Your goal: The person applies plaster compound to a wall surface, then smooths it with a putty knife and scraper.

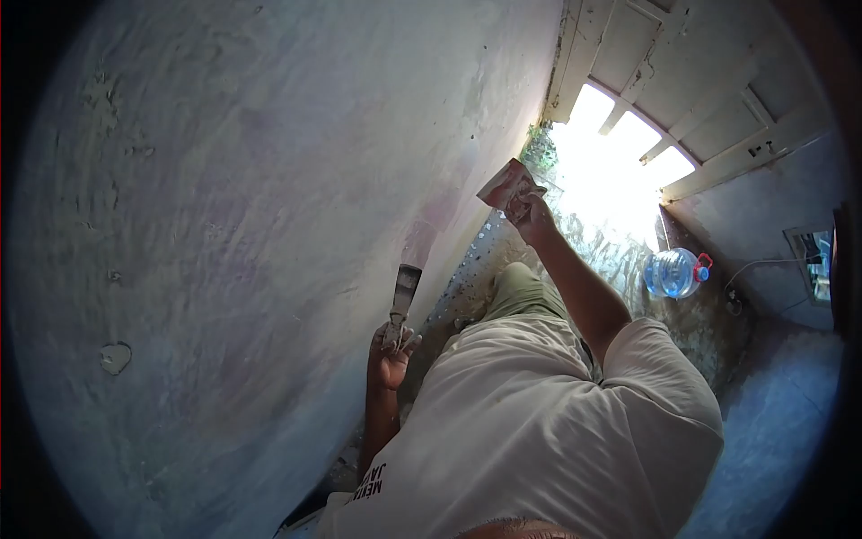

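Scraper handle (pixel 394 330) hard to make out in left hand (pixel 390 368); shirt lettering (pixel 369 483) partly hidden; bright opening (pixel 603 171) washed out.

This looks like a room in a house under repair. The wall (pixel 224 225) filling the view from seven to twelve o'clock is patchy, streaked and pitted, with a chipped spot (pixel 115 358) between eight and nine. A putty-caked scraper (pixel 407 286) near the centre and a wide, smeared blade (pixel 503 184) towards one o'clock suggest plastering. Homelier signs are a panelled door-like surface (pixel 718 112) at two o'clock and a big water bottle (pixel 669 273) at three.
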A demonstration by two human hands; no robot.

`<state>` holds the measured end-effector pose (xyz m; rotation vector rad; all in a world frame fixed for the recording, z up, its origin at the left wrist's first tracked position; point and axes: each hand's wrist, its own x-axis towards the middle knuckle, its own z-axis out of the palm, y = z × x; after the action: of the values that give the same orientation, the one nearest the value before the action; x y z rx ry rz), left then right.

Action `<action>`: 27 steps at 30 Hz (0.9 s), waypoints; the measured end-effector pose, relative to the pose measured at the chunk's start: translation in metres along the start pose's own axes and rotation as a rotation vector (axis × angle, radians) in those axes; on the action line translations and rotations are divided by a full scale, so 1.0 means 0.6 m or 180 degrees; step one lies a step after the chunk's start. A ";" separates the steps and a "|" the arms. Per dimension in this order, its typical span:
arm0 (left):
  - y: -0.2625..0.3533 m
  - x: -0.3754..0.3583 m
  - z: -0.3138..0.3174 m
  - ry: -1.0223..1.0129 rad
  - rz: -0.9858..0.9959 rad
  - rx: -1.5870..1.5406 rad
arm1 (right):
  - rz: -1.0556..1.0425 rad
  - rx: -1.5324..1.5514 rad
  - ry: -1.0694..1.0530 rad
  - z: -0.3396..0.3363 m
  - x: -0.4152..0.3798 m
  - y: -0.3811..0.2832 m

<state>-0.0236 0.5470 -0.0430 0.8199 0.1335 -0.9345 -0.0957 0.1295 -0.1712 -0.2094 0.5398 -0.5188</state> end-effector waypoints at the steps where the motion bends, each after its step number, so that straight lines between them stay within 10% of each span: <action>1: -0.003 -0.004 -0.006 -0.0021 0.0037 0.0009 | -0.0002 0.0068 -0.0280 -0.009 0.007 0.001; 11: -0.067 -0.009 0.050 0.0536 0.0572 -0.0443 | 0.0441 -0.0167 0.0381 0.035 0.130 -0.020; 18: -0.146 0.071 0.136 0.0722 0.0656 -0.0612 | -0.1275 -0.1731 -0.1482 0.094 0.195 -0.032; 20: -0.159 0.088 0.161 0.0654 0.0676 -0.0680 | 0.0574 -0.0737 -0.0190 0.215 0.107 -0.095; 23: -0.175 0.108 0.188 0.0654 0.0668 -0.0732 | -0.4094 -0.4359 -0.1679 0.245 0.073 -0.132; 24: -0.180 0.110 0.196 0.0678 0.0659 -0.0739 | -0.3107 -0.4023 -0.1631 0.243 0.060 -0.131; 27: -0.188 0.107 0.211 0.0774 0.0691 -0.0725 | -0.3143 -0.3492 -0.1524 0.277 0.034 -0.158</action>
<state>-0.0996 0.3824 -0.0466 0.7175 0.3490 -0.6005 -0.0305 0.0478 -0.0096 -1.6610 0.1596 -1.0409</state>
